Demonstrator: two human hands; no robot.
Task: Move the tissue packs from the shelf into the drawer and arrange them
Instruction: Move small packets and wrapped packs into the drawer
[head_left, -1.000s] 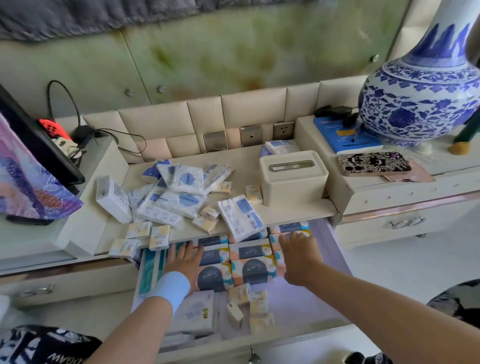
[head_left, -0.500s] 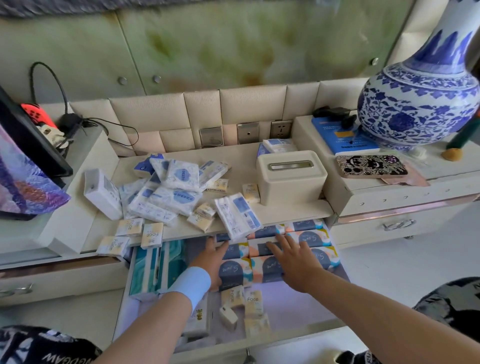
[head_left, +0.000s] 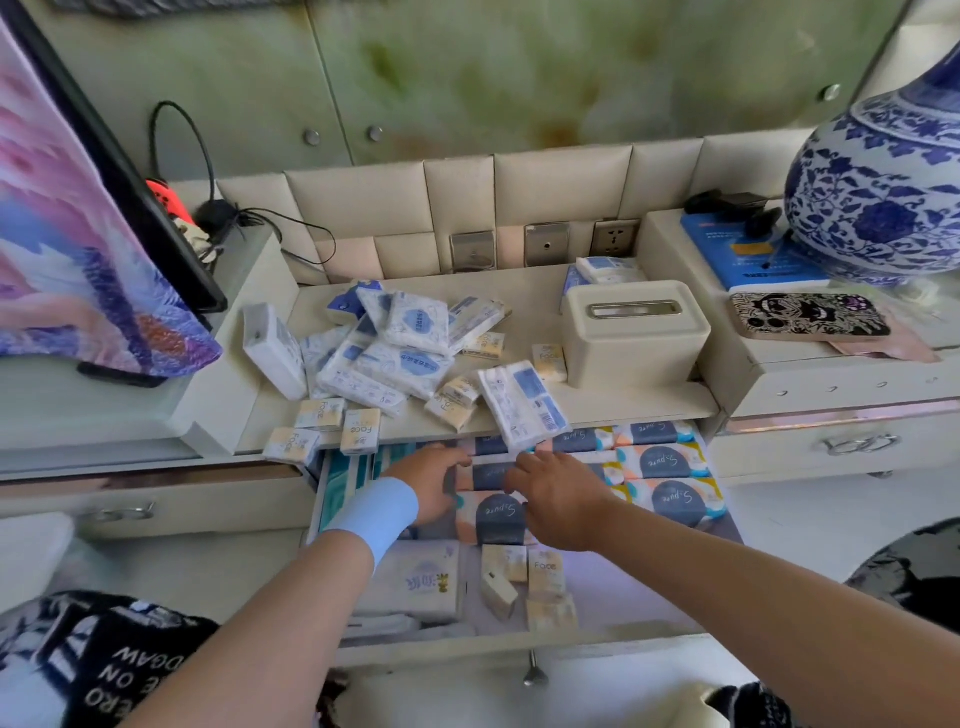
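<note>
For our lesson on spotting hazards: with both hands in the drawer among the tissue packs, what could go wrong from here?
The white and blue pack overhangs the shelf edge just above the left hand and right hand; a knock could tip it onto the arranged packs. The small Face pack at the shelf's left corner also seems to overhang and might drop outside the drawer.

The scene is bright, in soft daylight. The floor (head_left: 810, 514) at the right is washed out almost to white. The shelf (head_left: 623, 406) throws a thin shadow on the back of the drawer (head_left: 649, 597). The wide lens bends straight lines near the edges, and the colourful cloth (head_left: 78, 234) at the left is smeared by blur.
</note>
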